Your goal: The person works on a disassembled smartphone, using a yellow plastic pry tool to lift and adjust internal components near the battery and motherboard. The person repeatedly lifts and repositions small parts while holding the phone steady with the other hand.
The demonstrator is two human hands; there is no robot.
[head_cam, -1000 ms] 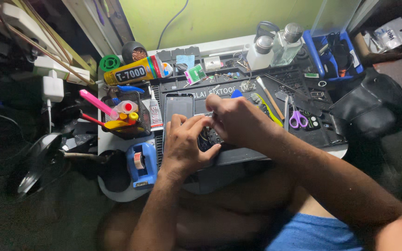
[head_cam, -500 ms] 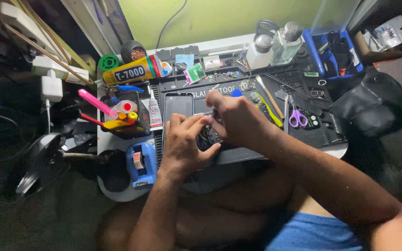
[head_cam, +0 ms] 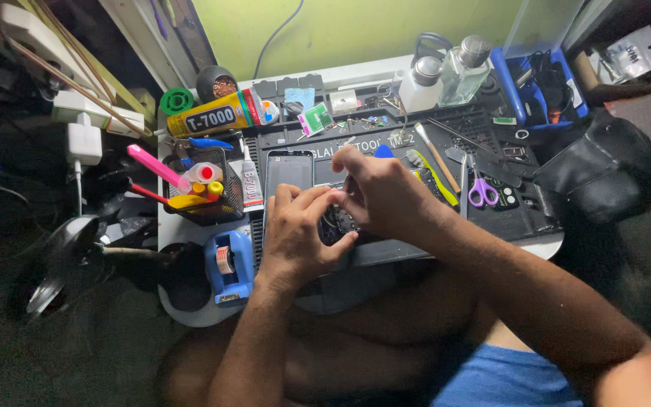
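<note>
Both hands close together on a small dark gadget.
Left hand (head_cam: 299,234) and right hand (head_cam: 386,196) pinch the gadget (head_cam: 337,224) just below the phone (head_cam: 289,170); purple scissors (head_cam: 481,188) lie to the phone's right.

A matt dark rubber-like work mat (head_cam: 521,215) is laid over the smooth white bench (head_cam: 182,313). A glossy black glass phone screen (head_cam: 288,172) is seen on it. The small dark part (head_cam: 335,224) between the hands looks metallic, though much of it is hidden. The tape dispenser (head_cam: 229,264) is made of shiny blue plastic, the scissors' handles (head_cam: 482,192) of glossy purple plastic. The glue tube (head_cam: 216,117) looks soft and yellow, with a sheen. The bottles (head_cam: 467,68) are of clear glass with dull metal caps, and the basket (head_cam: 205,207) is of black wire mesh.
</note>
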